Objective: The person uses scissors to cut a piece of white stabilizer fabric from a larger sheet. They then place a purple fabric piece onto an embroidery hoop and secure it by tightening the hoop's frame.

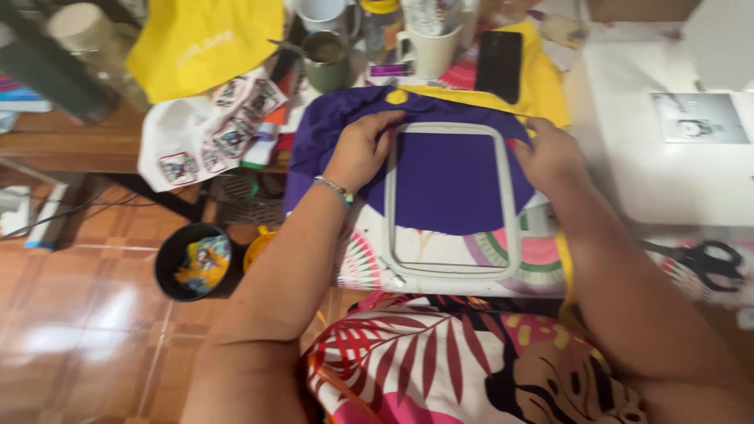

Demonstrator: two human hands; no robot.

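A purple cloth [448, 177] lies stretched under a grey rectangular embroidery hoop [452, 271] on the table in front of me. My left hand [363, 149] presses flat on the cloth at the hoop's upper left corner, fingers on the frame's edge. My right hand [550, 157] rests on the cloth at the hoop's upper right side, fingers curled against the frame. A yellow cloth [542, 86] lies under the purple one at the back.
A white sewing machine [667, 133] stands at the right, black scissors [703, 259] beside it. Mugs [428, 47], a black phone [499, 63] and a white cloth with patches [212, 133] crowd the back. A black bowl [192, 261] sits on the tiled floor at left.
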